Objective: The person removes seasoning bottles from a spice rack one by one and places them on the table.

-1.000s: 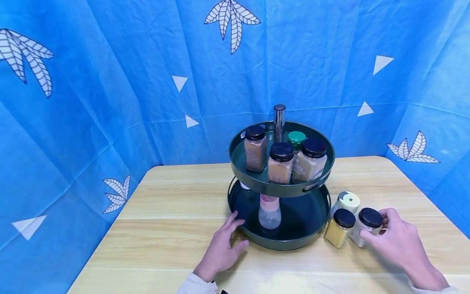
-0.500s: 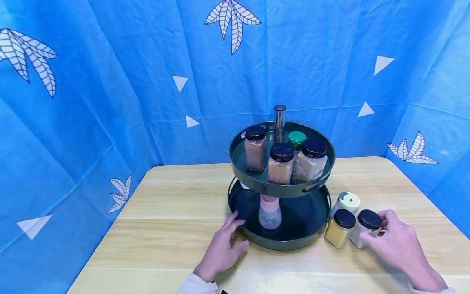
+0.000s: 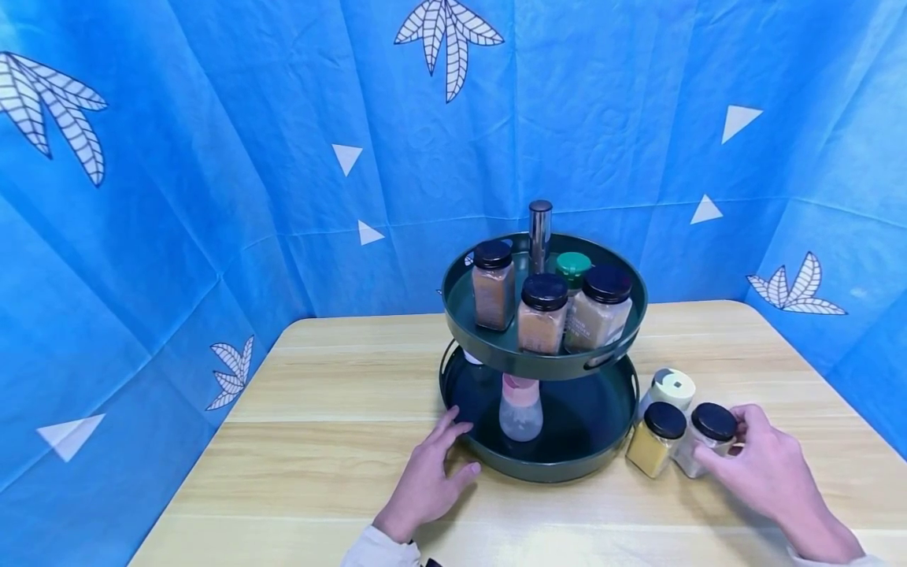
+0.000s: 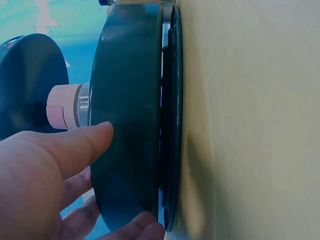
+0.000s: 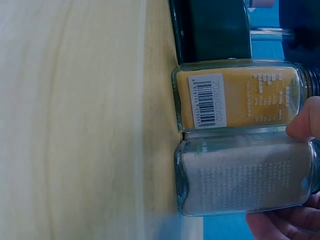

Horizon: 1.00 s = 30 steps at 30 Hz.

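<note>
My right hand (image 3: 772, 465) grips a glass spice jar (image 5: 245, 175) of greyish-white powder with a black lid, thumb on one side and fingers on the other. The jar stands upright on the table, close beside a jar of yellow powder (image 5: 235, 97). Behind these two is a bottle with a cream cap (image 3: 673, 387). At the left front of a dark green two-tier rack (image 3: 560, 471), my left hand (image 3: 428, 484) rests against the lower tray, its fingers spread and relaxed. A pink-topped bottle (image 3: 520, 413) stands in that lower tray.
Several jars stand on the upper tray (image 3: 496, 346), among them a green-capped one (image 3: 572, 268) and a tall brown one (image 3: 494, 295). A metal post (image 3: 539, 236) rises from the rack. Blue cloth (image 3: 602, 118) hangs behind the wooden table (image 3: 340, 449).
Both hands, the jars and the rack keep nearly the same places. Only a slight shift of the head view shows.
</note>
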{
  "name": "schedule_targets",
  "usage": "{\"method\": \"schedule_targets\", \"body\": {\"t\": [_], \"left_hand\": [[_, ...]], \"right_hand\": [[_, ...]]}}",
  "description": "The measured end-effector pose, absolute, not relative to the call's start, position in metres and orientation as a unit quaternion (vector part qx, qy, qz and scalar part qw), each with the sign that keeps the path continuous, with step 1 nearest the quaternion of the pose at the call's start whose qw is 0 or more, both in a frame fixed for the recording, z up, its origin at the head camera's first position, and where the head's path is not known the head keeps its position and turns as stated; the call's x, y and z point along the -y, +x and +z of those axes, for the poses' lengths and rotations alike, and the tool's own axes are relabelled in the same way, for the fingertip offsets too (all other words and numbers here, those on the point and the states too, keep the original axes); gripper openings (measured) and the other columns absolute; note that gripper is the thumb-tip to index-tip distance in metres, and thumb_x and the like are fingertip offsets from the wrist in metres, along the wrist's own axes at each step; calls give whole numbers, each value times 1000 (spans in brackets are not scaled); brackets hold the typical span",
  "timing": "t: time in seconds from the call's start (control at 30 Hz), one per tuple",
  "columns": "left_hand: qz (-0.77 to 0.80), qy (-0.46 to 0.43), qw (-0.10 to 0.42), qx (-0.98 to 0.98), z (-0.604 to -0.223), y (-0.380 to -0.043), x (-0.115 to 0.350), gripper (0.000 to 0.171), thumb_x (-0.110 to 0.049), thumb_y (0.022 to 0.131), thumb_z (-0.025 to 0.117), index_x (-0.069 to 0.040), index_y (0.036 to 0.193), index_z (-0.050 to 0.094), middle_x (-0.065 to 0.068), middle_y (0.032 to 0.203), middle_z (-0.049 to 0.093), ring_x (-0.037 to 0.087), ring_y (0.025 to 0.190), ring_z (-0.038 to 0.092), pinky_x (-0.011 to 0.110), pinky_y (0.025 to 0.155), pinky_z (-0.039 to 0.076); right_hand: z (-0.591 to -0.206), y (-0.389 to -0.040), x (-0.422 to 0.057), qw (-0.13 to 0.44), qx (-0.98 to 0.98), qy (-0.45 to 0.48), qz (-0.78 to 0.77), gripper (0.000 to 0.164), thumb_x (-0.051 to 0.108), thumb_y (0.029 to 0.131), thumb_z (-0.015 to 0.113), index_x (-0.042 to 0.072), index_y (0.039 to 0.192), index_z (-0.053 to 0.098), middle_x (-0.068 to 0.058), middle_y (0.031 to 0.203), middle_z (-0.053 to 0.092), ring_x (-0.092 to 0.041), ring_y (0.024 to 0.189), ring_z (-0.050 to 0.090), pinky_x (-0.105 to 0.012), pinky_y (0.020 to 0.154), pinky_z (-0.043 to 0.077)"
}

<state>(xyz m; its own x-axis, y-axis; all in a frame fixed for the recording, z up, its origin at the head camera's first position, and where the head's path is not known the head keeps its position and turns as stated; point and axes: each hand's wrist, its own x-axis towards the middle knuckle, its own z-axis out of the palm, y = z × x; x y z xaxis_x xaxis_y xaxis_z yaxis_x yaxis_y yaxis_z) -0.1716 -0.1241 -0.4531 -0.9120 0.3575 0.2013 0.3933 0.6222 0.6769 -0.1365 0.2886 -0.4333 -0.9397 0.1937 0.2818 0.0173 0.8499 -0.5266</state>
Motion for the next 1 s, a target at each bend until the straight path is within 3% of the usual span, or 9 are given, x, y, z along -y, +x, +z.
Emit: {"method": "schedule_targets", "body": {"t": [0.37,0.57,0.67,0.73,0.83,0.9,1.0], "left_hand": [[-383,-199,13,902,-452,-171,124,51,-20,87,68,-9,133,50,12,154,28,37,133,36,57,106,36],[-382,-203,19,902,-453,-172,123,51,-20,86,68,-10,133,50,13,154,28,38,133,36,58,106,36],[-380,-206,24,901,-454,-172,123,51,-20,86,68,-10,133,50,14,154,29,39,132,36,59,105,36],[-379,-206,23,902,-454,-172,123,51,-20,86,68,-10,133,50,13,154,29,39,132,37,59,105,37],[-378,-208,27,902,-454,-172,123,50,-20,87,68,-9,132,51,14,154,29,39,132,37,59,105,37],[-376,-209,29,902,-454,-173,123,50,-21,86,68,-9,132,51,14,154,29,40,132,37,59,104,37],[-373,-210,33,903,-454,-173,124,51,-21,86,68,-9,132,51,14,154,29,40,131,37,59,105,37]], "right_hand": [[-431,-136,-294,150,955,-13,255,66,36,78,75,-12,111,44,-24,85,61,-36,73,59,-46,56,49],[-426,-131,-290,158,953,-28,257,74,44,84,67,-14,121,39,-37,108,51,-49,90,51,-61,67,45],[-423,-127,-283,258,925,-49,274,66,36,80,72,-14,115,45,-35,107,50,-42,92,49,-55,72,42],[-422,-128,-276,383,874,-24,299,58,32,76,72,-16,103,52,-33,96,54,-25,91,51,-39,78,44],[-422,-132,-264,536,786,58,303,45,29,73,71,-14,80,58,-24,72,58,3,82,48,-12,74,37],[-421,-133,-255,571,756,112,301,43,29,74,69,-12,72,59,-20,62,58,11,78,46,-3,75,35],[-421,-130,-237,548,762,147,312,24,17,70,71,-5,67,61,-11,58,59,8,67,48,-4,63,41]]}}
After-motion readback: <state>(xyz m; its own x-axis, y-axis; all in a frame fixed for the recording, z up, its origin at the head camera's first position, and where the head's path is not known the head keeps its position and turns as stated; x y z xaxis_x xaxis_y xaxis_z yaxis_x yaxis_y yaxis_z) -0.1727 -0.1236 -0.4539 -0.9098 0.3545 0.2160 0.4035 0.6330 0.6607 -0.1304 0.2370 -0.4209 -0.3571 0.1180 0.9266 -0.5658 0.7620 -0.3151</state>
